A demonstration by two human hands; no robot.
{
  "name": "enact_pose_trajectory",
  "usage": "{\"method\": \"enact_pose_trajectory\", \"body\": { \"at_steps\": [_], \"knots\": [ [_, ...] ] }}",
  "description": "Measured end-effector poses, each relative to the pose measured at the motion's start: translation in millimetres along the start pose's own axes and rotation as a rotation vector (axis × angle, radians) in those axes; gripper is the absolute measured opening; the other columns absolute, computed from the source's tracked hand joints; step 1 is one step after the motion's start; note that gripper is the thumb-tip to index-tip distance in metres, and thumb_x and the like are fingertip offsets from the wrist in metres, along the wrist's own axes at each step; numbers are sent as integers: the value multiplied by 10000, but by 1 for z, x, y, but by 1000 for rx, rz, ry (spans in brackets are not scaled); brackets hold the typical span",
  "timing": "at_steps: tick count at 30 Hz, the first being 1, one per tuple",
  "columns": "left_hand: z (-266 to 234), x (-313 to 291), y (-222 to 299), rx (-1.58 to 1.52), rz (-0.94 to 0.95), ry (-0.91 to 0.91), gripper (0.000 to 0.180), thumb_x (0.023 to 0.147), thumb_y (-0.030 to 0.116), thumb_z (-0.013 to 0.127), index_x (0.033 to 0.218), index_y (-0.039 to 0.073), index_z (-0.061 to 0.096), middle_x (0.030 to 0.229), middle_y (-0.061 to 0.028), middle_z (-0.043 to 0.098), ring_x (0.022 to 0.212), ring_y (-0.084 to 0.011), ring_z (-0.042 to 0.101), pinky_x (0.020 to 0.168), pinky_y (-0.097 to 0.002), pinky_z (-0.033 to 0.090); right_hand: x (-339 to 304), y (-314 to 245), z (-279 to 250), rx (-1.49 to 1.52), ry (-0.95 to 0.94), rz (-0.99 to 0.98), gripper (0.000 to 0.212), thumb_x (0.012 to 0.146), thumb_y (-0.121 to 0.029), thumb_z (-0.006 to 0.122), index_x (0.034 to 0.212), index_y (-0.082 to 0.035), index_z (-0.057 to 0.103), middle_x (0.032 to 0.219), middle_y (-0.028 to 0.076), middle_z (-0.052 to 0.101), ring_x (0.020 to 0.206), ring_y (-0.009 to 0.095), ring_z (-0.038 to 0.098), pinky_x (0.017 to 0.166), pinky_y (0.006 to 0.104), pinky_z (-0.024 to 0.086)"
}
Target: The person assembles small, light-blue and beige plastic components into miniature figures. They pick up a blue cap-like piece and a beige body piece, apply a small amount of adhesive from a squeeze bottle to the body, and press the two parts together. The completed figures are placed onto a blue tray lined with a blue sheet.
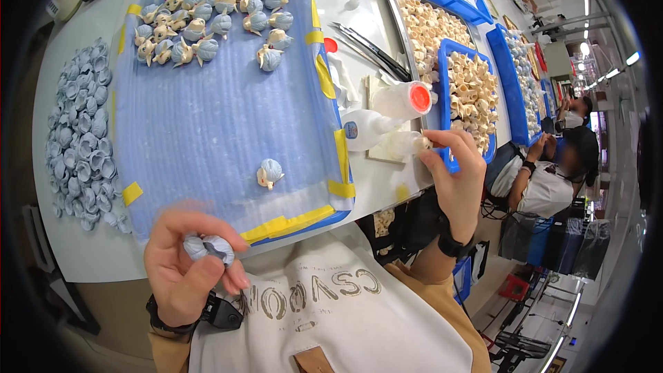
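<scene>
Low at the left, my left hand [190,252] is closed around small blue-grey ribbed hair caps [210,249], apparently two, one with its hollow side showing. My right hand [456,173] pinches a small beige doll head [423,144] between thumb and fingertips, at the end of a translucent bottle [397,145]. Whether the head touches that bottle cannot be made out. Beside it stand a white bottle [362,129] and another with a red-orange top [419,97]. One finished head with a blue-grey cap [269,173] lies on the lined blue tray [193,124] between my hands.
Capped heads [195,27] fill the tray's far end. Loose hair caps [81,145] are heaped at the left. At the right are a blue bin of beige heads [445,62], a metal tray [397,10] and tweezers [373,52]. A co-worker [552,179] sits further right.
</scene>
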State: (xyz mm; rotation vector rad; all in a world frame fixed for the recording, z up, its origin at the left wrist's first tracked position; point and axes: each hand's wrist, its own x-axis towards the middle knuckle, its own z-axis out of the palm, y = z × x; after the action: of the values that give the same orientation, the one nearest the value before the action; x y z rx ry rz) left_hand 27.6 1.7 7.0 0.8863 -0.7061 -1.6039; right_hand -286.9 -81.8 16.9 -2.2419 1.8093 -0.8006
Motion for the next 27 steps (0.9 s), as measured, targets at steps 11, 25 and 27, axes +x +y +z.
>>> {"method": "enact_pose_trajectory", "body": {
  "at_steps": [11,25,27],
  "knots": [
    [6,1,0,-3,-75,-48,327,815,83,624,1075,-59,485,981,-200,582,691,-198,640,571,-248,531,-29,21,33,298,290,94,248,702,14,685,944,22,626,836,93,604,759,173,550,705,264,432],
    [0,5,-7,64,-140,-165,386,819,29,578,1174,-72,466,1005,-170,609,831,-182,632,683,-269,535,-32,-68,42,1405,-137,-69,310,784,-90,674,1014,74,546,924,151,585,825,212,532,767,333,404],
    [-2,3,-6,33,-147,-184,376,821,19,563,1174,-70,466,1013,-163,605,837,-180,630,690,-270,535,-31,-73,50,1531,-306,-43,311,805,-87,656,1037,74,526,956,153,574,850,202,539,785,327,414]
  ]
}}
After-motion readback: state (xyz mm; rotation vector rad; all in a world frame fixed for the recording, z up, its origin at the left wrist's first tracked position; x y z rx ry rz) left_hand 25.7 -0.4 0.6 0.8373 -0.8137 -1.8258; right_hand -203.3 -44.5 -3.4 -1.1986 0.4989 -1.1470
